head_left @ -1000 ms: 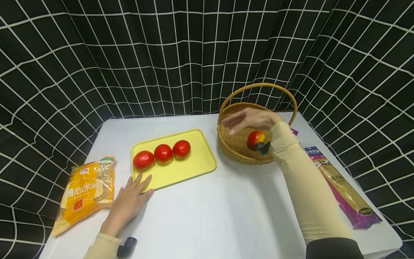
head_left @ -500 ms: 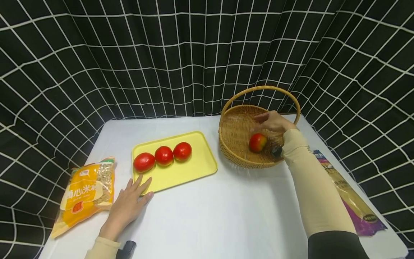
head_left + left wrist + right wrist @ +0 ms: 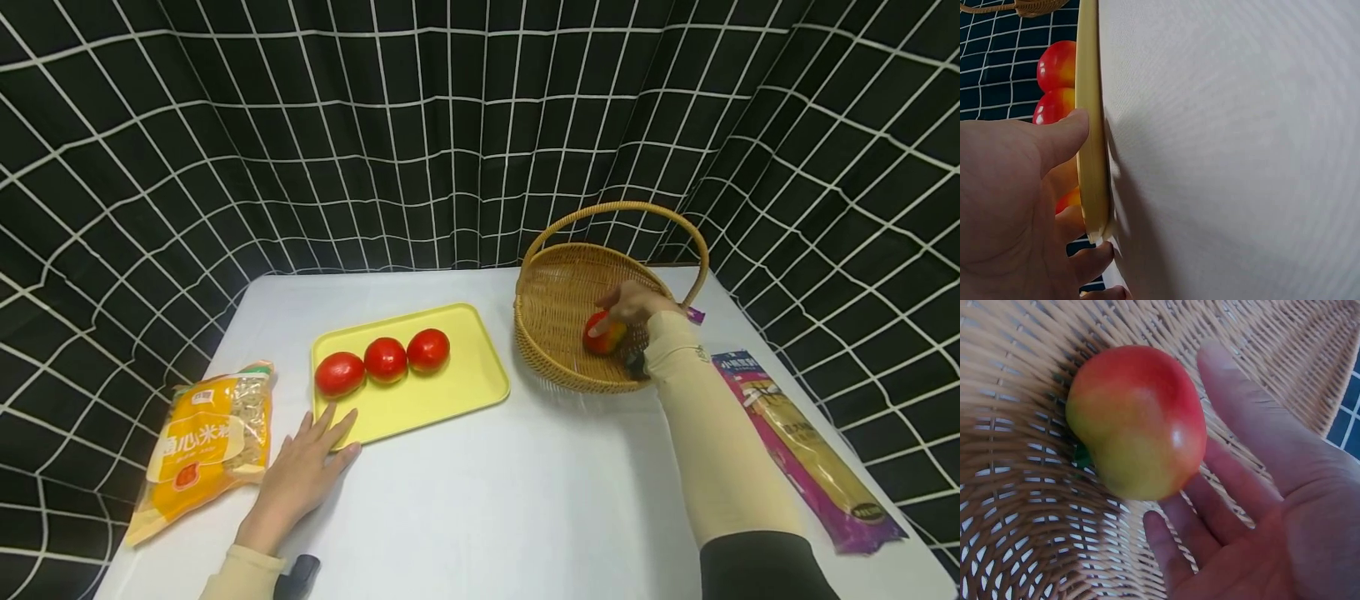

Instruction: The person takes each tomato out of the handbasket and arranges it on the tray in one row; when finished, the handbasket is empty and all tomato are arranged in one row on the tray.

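My right hand (image 3: 636, 302) is inside the wicker basket (image 3: 551, 287), at a red and yellow apple (image 3: 1135, 428). In the right wrist view its fingers reach behind and below the apple, and the thumb stands apart from the fruit with a gap. A green leaf shows at the apple's side. My left hand (image 3: 300, 475) rests at the near left corner of a yellow tray (image 3: 427, 400), fingers spread. The thumb touches the tray's rim in the left wrist view. Three red apples lie in a row on the tray: left (image 3: 340, 374), middle (image 3: 386, 360) and right (image 3: 428, 350).
An orange pasta bag (image 3: 198, 446) lies left of the tray. On the right, a long purple and gold noodle packet (image 3: 810, 450) lies beside my right forearm. The basket's tall handle (image 3: 622, 207) arches over its opening. A black gridded curtain (image 3: 390, 142) surrounds the white table (image 3: 480, 508).
My right hand has drawn back rightward from over the basket, then lowered into it beside the apple. The left hand stays at the tray corner. The view has shifted slightly.
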Motion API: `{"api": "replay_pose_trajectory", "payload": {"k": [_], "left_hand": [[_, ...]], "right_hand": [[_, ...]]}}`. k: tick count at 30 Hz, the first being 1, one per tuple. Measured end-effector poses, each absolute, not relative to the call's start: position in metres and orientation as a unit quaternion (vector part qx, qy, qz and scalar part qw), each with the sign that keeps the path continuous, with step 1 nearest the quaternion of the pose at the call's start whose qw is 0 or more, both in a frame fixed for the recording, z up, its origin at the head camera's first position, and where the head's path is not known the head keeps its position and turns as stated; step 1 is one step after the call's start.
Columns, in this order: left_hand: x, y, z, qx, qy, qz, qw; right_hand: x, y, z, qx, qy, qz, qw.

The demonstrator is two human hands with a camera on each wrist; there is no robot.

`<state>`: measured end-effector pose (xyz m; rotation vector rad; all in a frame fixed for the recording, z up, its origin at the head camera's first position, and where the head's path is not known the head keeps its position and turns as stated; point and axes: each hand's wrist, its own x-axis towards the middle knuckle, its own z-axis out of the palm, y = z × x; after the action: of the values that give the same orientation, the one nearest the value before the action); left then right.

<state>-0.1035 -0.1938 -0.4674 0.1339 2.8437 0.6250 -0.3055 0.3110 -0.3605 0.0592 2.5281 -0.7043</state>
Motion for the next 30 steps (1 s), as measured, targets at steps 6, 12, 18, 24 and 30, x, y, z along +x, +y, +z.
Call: {"api": "replay_pose_trajectory", "payload": {"k": [6,12,18,24,30], "left_hand": [[-0.103,-0.194,-0.469,0.048,0.97,0.211,0.106],[-0.102,-0.193,-0.468,0.048,0.97,0.212,0.107],[-0.103,-0.194,-0.466,0.049,0.97,0.21,0.108],[-0.103,-0.193,-0.465,0.05,0.97,0.212,0.106],[-0.101,-0.191,-0.465,0.052,0.969,0.216,0.108]], "right_hand": [[-0.3,0.307,-0.364,0.037,0.931,-0.259,0.253],[-0.299,0.307,-0.367,0.022,0.941,-0.249,0.228],[-0.298,0.305,-0.354,0.013,0.939,-0.256,0.229],[-0.296,0.292,-0.327,-0.019,0.937,-0.275,0.212],[-0.287,0.27,-0.301,-0.049,0.932,-0.29,0.211]]}}
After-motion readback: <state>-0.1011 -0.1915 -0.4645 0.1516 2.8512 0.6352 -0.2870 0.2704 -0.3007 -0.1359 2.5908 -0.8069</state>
